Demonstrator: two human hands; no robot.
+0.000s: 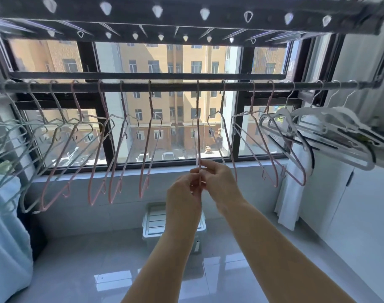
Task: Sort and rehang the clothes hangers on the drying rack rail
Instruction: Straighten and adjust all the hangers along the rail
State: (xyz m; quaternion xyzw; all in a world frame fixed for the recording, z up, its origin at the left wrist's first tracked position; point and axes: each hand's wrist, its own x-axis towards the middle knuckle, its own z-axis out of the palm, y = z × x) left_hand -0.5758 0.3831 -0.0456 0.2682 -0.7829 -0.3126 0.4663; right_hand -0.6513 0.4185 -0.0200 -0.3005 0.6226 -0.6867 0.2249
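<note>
A dark rail (175, 85) runs across the window at head height. Several pink wire hangers hang from it, one seen edge-on at the middle (198, 132). My left hand (184, 193) and my right hand (219, 182) both pinch the bottom of that pink hanger, its hook still over the rail. Pale green hangers (9, 145) crowd the left end. White hangers with black grips (331, 132) bunch at the right end.
A larger dark rack (186, 18) with clip holes spans overhead. A white plastic bin (153, 224) sits on the shiny tiled floor below my hands. Light blue fabric (5, 237) hangs at the left. A white cabinet (350, 204) stands at the right.
</note>
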